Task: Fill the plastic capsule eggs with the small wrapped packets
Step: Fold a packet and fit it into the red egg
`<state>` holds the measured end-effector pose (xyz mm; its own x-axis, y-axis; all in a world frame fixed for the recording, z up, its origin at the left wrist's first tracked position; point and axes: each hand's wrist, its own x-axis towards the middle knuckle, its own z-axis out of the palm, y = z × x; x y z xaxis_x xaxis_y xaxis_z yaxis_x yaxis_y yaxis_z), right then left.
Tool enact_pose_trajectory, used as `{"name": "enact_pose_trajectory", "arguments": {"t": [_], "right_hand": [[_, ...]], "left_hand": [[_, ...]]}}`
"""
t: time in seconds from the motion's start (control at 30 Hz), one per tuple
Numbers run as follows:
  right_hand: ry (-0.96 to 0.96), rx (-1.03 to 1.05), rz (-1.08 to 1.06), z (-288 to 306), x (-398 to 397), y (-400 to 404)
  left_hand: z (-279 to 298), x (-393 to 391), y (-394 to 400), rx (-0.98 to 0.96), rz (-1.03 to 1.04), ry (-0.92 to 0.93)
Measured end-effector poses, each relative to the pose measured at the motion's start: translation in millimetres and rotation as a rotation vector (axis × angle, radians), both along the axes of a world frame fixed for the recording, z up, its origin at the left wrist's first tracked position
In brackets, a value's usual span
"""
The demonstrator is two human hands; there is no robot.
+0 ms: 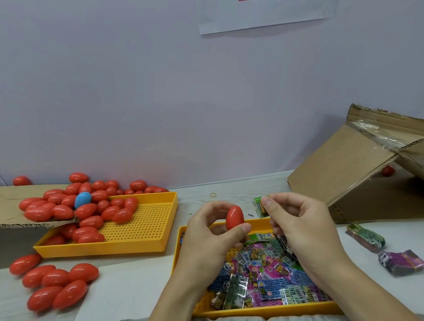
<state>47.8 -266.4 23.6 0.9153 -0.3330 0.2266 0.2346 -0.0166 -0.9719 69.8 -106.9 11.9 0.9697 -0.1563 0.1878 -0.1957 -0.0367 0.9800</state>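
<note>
Left hand (205,235) gripped a closed red plastic egg (234,218); right hand (296,219) pinched a green wrapped packet (259,207); many red eggs (85,212) apparently left unfilled.

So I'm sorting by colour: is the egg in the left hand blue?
No, the left hand holds a red egg; the blue egg lies in the far pile.

1. The red egg (234,217) is smooth, glossy plastic.
2. The packets (265,273) are shiny printed film.
3. The two yellow trays (149,243) are matt, perforated plastic.
4. The box (350,166) is rough brown corrugated cardboard with glossy clear tape.
</note>
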Motion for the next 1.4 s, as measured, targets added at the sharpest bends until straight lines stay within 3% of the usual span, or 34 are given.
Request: {"name": "enact_pose_trajectory", "arguments": {"t": [0.4, 0.67, 0.9, 0.97, 1.17, 1.4], "right_hand": [[-0.011, -0.013, 0.002, -1.3, 1.3, -0.8], [-0.005, -0.008, 0.0, -1.6, 1.0, -0.5], [-0.003, 0.0, 0.006, -0.9, 0.8, -0.1], [-0.004, 0.0, 0.007, -0.8, 0.6, -0.2], [0.0, -0.019, -0.006, -1.0, 1.0, -0.7], [-0.002, -0.003, -0.001, -1.1, 0.9, 0.0]], "left_hand": [[0.1, -0.9, -2.2, 0.063, 0.074, -0.116], [-2.8, 0.4, -4.3, 0.276, 0.304, -0.369], [-3.9, 1.0, -3.4, 0.313, 0.297, -0.353], [-3.1, 1.2, -2.5, 0.254, 0.233, -0.288], [4.6, 0.4, -2.4, -0.299, -0.032, 0.103], [8.0, -3.4, -3.9, -0.369, -0.148, 0.183]]}}
